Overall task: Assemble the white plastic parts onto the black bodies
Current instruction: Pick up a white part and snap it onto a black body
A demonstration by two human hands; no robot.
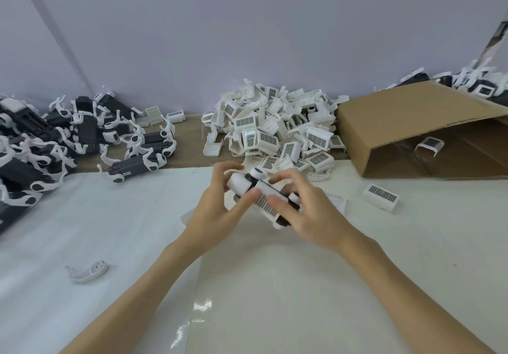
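Above the middle of the table, both hands hold one black body (283, 217) with a white grille cover (262, 193) on top. My left hand (220, 210) grips its left end, thumb on the cover. My right hand (305, 213) grips the right end, fingers curled over the cover's edge. A heap of white grille covers (275, 131) lies just behind the hands. Black bodies with white arm pieces (82, 134) are piled at the far left.
An open cardboard box (417, 123) lies on its side at the right, one white cover inside. A single white cover (380, 197) sits on the table right of my hands. One loose white arm piece (88, 271) lies near left. More assembled parts (478, 81) sit behind the box.
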